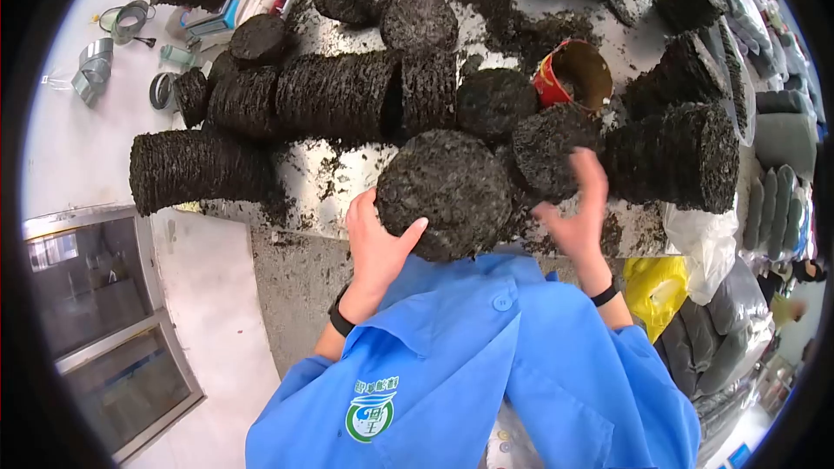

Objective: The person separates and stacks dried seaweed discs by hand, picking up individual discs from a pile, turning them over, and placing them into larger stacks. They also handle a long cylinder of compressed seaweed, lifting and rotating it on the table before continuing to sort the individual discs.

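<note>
My left hand (379, 241) grips the left edge of a round, dark dried seaweed cake (445, 194), thumb on its face and fingers around the rim. The cake faces me, close to the table's front edge. My right hand (577, 221), slightly blurred, is open with thumb and fingers apart. Its fingertips overlap the lower right of another round seaweed cake (552, 149), which leans behind and to the right of the first. Between and behind these two lies a further dark cake (497, 104).
Long rows of stacked seaweed cakes (334, 95) lie across the table (334, 213), with another stack (673, 158) at right. A red can (580, 78) lies tipped toward me amid loose crumbs. Bagged stacks (773, 208) and a yellow bag (656, 291) are on the right.
</note>
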Motion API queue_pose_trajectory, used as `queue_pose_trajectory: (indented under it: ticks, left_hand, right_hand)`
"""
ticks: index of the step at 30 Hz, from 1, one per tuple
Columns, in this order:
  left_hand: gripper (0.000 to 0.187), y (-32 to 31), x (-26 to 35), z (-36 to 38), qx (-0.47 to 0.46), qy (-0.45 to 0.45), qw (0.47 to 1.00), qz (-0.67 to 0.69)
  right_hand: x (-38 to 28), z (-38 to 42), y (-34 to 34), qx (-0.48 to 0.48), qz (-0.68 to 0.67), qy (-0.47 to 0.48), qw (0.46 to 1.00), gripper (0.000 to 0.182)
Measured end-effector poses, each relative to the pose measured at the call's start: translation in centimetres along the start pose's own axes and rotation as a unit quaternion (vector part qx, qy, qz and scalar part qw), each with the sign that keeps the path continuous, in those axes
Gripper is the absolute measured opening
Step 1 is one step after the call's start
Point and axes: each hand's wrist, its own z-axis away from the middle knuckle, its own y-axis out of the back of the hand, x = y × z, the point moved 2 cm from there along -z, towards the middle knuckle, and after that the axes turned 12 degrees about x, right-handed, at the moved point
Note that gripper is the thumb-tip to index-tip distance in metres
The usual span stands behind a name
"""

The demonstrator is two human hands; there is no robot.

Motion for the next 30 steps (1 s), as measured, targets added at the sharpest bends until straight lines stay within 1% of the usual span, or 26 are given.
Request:
queue_pose_trajectory:
  ticks: [1, 2, 3, 4, 6, 7, 8, 9, 10, 11, 12, 13, 14, 15, 16, 18, 19, 20, 21, 22, 24, 26, 27, 28, 29, 30]
  left_hand:
    - [0.086, 0.3, 0.3, 0.3, -0.006, 0.002, 1.000, -0.005]
    - [0.079, 0.4, 0.8, 0.1, 0.007, 0.016, 0.999, 0.042]
    - [0.072, 0.7, 1.2, -0.2, 0.021, 0.027, 0.995, 0.091]
    - [0.072, 1.2, 1.3, -0.4, 0.019, 0.024, 0.995, 0.094]
    - [0.054, 2.2, 1.3, -0.9, 0.005, -0.043, 0.977, 0.207]
    - [0.042, 2.0, 1.0, -0.9, -0.029, -0.010, 0.933, 0.359]
    - [0.042, 1.8, 1.3, -0.8, -0.029, -0.010, 0.933, 0.359]
    - [0.042, 1.3, 1.8, -0.7, -0.047, 0.091, 0.867, 0.488]
    - [0.043, 0.8, 2.2, -0.7, -0.064, 0.188, 0.774, 0.601]
    - [0.044, 0.6, 2.3, -0.8, -0.073, 0.246, 0.719, 0.646]
    - [0.044, 0.3, 1.8, -0.8, -0.072, 0.242, 0.718, 0.648]
    - [0.045, -0.6, 0.7, -0.6, -0.066, 0.271, 0.702, 0.655]
    - [0.046, -1.2, -0.3, -0.5, -0.061, 0.300, 0.686, 0.660]
    - [0.048, -1.3, -0.5, -0.6, -0.080, 0.285, 0.690, 0.661]
    - [0.048, -1.4, -0.7, -0.5, -0.079, 0.286, 0.690, 0.661]
    - [0.043, -1.7, -0.8, -0.2, -0.059, 0.241, 0.712, 0.657]
    - [0.043, -1.8, -0.8, -0.1, -0.057, 0.242, 0.711, 0.657]
    - [0.041, -2.0, -0.9, 0.0, -0.055, 0.244, 0.742, 0.622]
    - [0.038, -2.1, -1.0, 0.1, -0.054, 0.245, 0.771, 0.585]
    - [0.038, -2.1, -0.7, 0.1, -0.052, 0.246, 0.769, 0.588]
    - [0.039, -1.9, -0.1, 0.0, -0.056, 0.251, 0.750, 0.609]
    - [0.041, -2.5, -0.8, 0.3, -0.063, 0.249, 0.740, 0.621]
    - [0.041, -2.9, -1.0, 0.6, -0.060, 0.251, 0.744, 0.616]
    - [0.042, -3.1, -1.2, 0.9, -0.057, 0.254, 0.748, 0.611]
    - [0.043, -3.3, -1.3, 1.3, -0.057, 0.276, 0.743, 0.606]
    - [0.043, -3.4, -1.5, 1.5, -0.054, 0.278, 0.741, 0.609]
  right_hand:
    - [-3.5, -0.4, -0.9, -0.161, 0.056, 0.155, 0.973, 0.101]
    - [-5.7, 0.5, -2.5, -0.252, 0.090, 0.190, 0.945, 0.107]
    - [-6.7, 1.3, -4.2, -0.299, 0.071, 0.204, 0.930, 0.113]
    - [-6.9, 2.0, -5.4, -0.310, 0.068, 0.181, 0.931, 0.117]
    - [-7.1, 2.4, -6.2, -0.270, 0.093, 0.188, 0.940, 0.116]
    - [-7.1, 2.2, -6.2, -0.270, 0.095, 0.190, 0.939, 0.116]
    - [-7.2, 1.9, -6.0, -0.257, 0.052, 0.181, 0.948, 0.114]
    - [-7.3, 1.8, -5.8, -0.244, 0.009, 0.171, 0.955, 0.112]
    - [-7.5, 2.0, -5.9, -0.243, 0.010, 0.172, 0.955, 0.112]
    - [-7.8, 2.0, -6.0, -0.243, 0.014, 0.160, 0.957, 0.108]
    - [-8.0, 1.9, -6.1, -0.242, 0.018, 0.148, 0.959, 0.105]
    - [-8.4, 1.6, -6.1, -0.241, 0.019, 0.151, 0.958, 0.105]
    - [-9.1, 1.4, -5.9, -0.230, 0.043, 0.175, 0.956, 0.091]
    - [-9.6, 1.4, -6.0, -0.219, 0.066, 0.197, 0.953, 0.078]
    - [-9.6, 1.4, -6.5, -0.220, 0.066, 0.197, 0.953, 0.078]
    - [-9.7, 0.7, -8.0, -0.138, 0.041, 0.232, 0.962, 0.048]
    - [-11.1, -0.1, -8.9, -0.094, -0.001, 0.244, 0.965, 0.026]
    - [-11.3, -0.7, -10.2, -0.097, -0.001, 0.245, 0.965, 0.026]
    - [-11.2, -1.2, -11.5, -0.131, -0.026, 0.229, 0.964, 0.023]
    - [-11.0, -1.7, -12.6, -0.165, -0.049, 0.213, 0.962, 0.021]
    - [-10.6, -2.3, -13.8, -0.171, -0.039, 0.234, 0.956, 0.017]
    - [-10.4, -2.4, -14.6, -0.220, 0.023, 0.234, 0.947, 0.011]
    - [-10.5, -2.6, -14.8, -0.226, 0.025, 0.238, 0.944, 0.011]
    - [-10.6, -2.5, -15.0, -0.246, 0.067, 0.275, 0.927, 0.008]
    - [-10.7, -2.3, -15.2, -0.264, 0.107, 0.311, 0.907, 0.005]
    - [-10.4, -2.0, -15.5, -0.268, 0.108, 0.313, 0.905, 0.005]
